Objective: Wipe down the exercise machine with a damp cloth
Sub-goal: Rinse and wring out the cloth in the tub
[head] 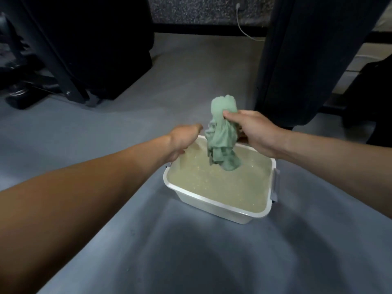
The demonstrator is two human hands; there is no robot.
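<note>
grey floor (pixel 106 128), right hand (pixel 256 132) grip pinching green cloth (pixel 221 132), above tub (pixel 214 201)

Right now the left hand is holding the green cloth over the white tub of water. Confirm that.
Not quite: in the head view the right hand grips the green cloth over the white tub; the left hand is beside it, holding nothing.

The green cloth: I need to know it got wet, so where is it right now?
In the head view the green cloth hangs bunched from the right hand, right of centre, above the water in the white tub.
</note>
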